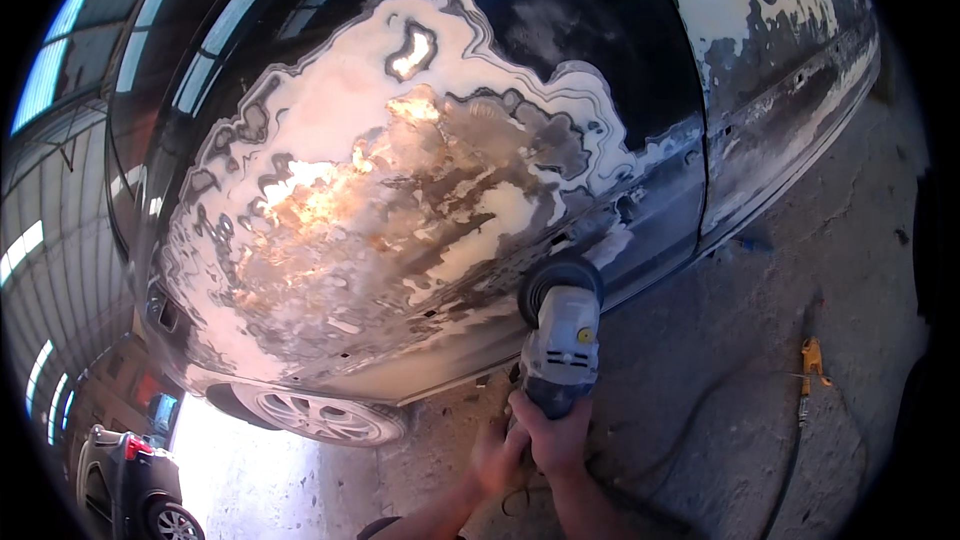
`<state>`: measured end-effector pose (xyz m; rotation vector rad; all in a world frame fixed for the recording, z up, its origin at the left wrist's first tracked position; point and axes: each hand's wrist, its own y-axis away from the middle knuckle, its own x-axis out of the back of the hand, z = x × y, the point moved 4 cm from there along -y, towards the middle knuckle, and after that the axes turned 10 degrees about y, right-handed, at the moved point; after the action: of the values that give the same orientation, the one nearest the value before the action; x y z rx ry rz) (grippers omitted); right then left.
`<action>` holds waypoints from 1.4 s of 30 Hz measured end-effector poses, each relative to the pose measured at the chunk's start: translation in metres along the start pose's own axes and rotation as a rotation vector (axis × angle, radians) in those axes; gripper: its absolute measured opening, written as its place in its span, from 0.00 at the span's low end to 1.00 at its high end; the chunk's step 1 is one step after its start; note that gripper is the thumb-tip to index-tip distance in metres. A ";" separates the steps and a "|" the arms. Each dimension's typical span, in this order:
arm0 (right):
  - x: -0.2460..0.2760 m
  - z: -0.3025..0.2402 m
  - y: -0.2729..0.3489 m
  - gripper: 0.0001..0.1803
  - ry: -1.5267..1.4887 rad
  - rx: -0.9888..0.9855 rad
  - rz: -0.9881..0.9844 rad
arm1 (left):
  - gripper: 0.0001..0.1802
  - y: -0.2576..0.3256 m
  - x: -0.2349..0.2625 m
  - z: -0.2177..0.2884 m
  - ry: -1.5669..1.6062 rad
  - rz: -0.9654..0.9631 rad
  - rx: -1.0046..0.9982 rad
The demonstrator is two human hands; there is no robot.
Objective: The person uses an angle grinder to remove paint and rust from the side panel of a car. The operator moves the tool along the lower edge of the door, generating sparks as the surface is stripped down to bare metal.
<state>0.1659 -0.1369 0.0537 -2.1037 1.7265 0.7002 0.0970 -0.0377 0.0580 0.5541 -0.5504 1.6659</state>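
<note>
My right hand (pixel 558 437) is wrapped round the rear of a grey and white power sander (pixel 568 340). Close beside it on the left, my left hand (pixel 495 455) is closed at the tool's side; what looks like a dark side handle is mostly covered by the fingers. The sander's round dark pad (pixel 545 285) lies at the lower edge of a car's side panel (pixel 400 240). That panel is sanded through in patches, with wavy pale, grey and brown layers and black paint above. Where exactly the pad touches the panel is hidden behind the tool.
Below the panel is a dusty wheel (pixel 330 418). A yellow air tool (pixel 812 360) with a hose (pixel 793 460) lies on the concrete floor (pixel 850 240) at right, where a dark cord also runs. A small blue thing (pixel 752 245) lies near the sill. Another dark car (pixel 128 480) stands lower left.
</note>
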 end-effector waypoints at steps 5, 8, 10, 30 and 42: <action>0.004 -0.007 -0.006 0.16 -0.036 0.038 0.007 | 0.26 -0.012 -0.004 0.010 0.279 0.024 0.247; 0.005 -0.016 -0.001 0.13 -0.035 0.044 0.047 | 0.25 -0.011 -0.008 0.023 0.277 0.047 0.091; 0.007 -0.010 -0.004 0.12 0.008 0.031 0.009 | 0.25 -0.010 -0.007 0.018 0.146 0.021 0.006; 0.009 -0.015 -0.003 0.13 -0.013 -0.006 0.074 | 0.29 -0.013 -0.010 0.029 0.235 0.051 0.015; -0.012 -0.004 0.015 0.19 0.114 -0.013 -0.084 | 0.22 0.030 0.002 -0.036 0.221 0.253 0.059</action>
<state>0.1499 -0.1327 0.0644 -2.2498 1.6838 0.5801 0.0645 -0.0177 0.0302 0.3457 -0.4232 1.9605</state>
